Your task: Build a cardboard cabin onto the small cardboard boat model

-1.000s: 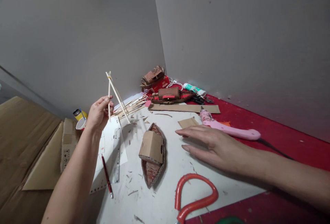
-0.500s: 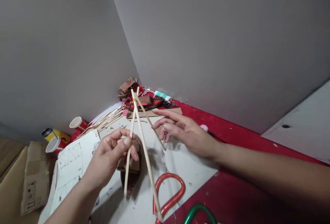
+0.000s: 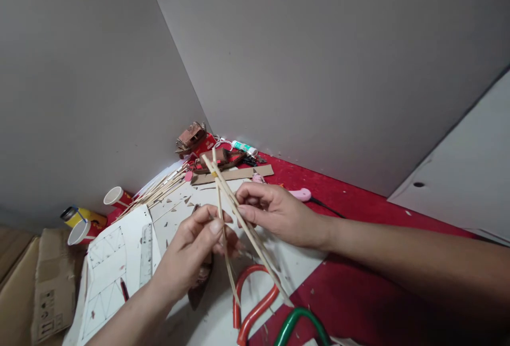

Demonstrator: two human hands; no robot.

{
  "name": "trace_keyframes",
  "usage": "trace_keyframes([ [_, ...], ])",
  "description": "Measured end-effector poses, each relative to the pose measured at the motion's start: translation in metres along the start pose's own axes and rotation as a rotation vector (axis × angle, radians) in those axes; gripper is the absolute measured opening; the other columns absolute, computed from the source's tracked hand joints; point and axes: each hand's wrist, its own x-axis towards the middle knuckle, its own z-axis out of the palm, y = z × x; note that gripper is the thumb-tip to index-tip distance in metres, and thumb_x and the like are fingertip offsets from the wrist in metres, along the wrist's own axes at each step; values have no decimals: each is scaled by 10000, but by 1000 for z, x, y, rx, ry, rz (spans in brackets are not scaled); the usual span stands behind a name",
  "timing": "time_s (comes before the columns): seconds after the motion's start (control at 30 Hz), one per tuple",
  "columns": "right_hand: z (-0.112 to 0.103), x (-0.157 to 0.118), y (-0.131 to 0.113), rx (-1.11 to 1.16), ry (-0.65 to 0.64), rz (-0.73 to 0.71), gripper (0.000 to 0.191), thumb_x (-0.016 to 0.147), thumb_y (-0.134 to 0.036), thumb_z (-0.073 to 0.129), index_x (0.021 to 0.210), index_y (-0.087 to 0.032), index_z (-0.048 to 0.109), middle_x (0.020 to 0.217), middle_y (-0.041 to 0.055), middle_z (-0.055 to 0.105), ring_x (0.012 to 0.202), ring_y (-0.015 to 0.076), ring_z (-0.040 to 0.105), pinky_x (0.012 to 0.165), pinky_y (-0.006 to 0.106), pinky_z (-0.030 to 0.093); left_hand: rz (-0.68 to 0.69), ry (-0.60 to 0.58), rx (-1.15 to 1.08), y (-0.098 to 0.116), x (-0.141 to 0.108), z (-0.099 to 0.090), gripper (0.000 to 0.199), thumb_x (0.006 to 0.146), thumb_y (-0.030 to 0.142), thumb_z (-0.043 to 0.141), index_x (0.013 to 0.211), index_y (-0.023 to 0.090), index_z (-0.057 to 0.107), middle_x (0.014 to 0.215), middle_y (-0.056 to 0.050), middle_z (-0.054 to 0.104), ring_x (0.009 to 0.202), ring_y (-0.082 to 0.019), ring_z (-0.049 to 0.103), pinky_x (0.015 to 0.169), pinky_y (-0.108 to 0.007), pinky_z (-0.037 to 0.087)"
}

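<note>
Over the table (image 3: 334, 184), short of its far corner: 3 wooden sticks (image 3: 255, 244), bound near the top by 1 yellow band (image 3: 214, 174). Left hand (image 3: 197, 239): pinching 1 stick. Right hand (image 3: 281, 216): thumb and fingers closed on the sticks' right side. Far corner: 2 brown model boats (image 3: 191, 136). Left edge: 2 paper cups (image 3: 93, 229), 1 drawn sheet (image 3: 107, 254).

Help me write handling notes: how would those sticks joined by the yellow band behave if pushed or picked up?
The sticks are probably light, being slim, and fairly stiff, since the front one looks straight. Their joint may be looser: the yellow band sits near one end and the other ends spread, so pushing those could make them swing.
</note>
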Motion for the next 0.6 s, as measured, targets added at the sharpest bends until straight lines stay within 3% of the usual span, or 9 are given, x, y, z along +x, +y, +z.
trace_keyframes([
  [0.17,3,-4,-3,52,-32,37,273,904,-438,620,822,-193,532,686,-25,586,580,100,538,537,227,439,113,105,69,4,17,16,293,825,481,700,848,194,645,734,-10,607,617,-113,513,604,-227,462],
  [0.27,1,-4,-6,105,21,76,338,899,-516,603,842,-190,536,561,-85,429,462,65,370,427,193,311,132,211,82,2,20,18,340,869,516,629,756,199,586,653,11,575,559,-102,504,542,-207,442],
  [0.37,0,-5,-9,281,-12,143,396,896,-574,573,855,-180,552,498,-124,308,411,51,240,378,179,207,134,322,-24,6,21,16,386,864,537,621,707,213,481,566,54,494,431,-70,403,409,-174,331],
  [0.5,1,-9,-12,528,-195,299,360,905,-516,584,827,-164,591,468,-126,324,349,29,191,324,154,183,294,480,-122,28,30,-6,376,865,475,625,722,226,382,531,100,357,376,-48,276,363,-145,224],
  [0.6,-1,-9,-14,705,-196,365,284,915,-424,587,808,-161,603,452,-118,333,327,22,182,301,128,161,299,661,66,44,43,-45,308,875,462,531,740,229,381,550,92,364,383,-56,303,378,-160,265],
])
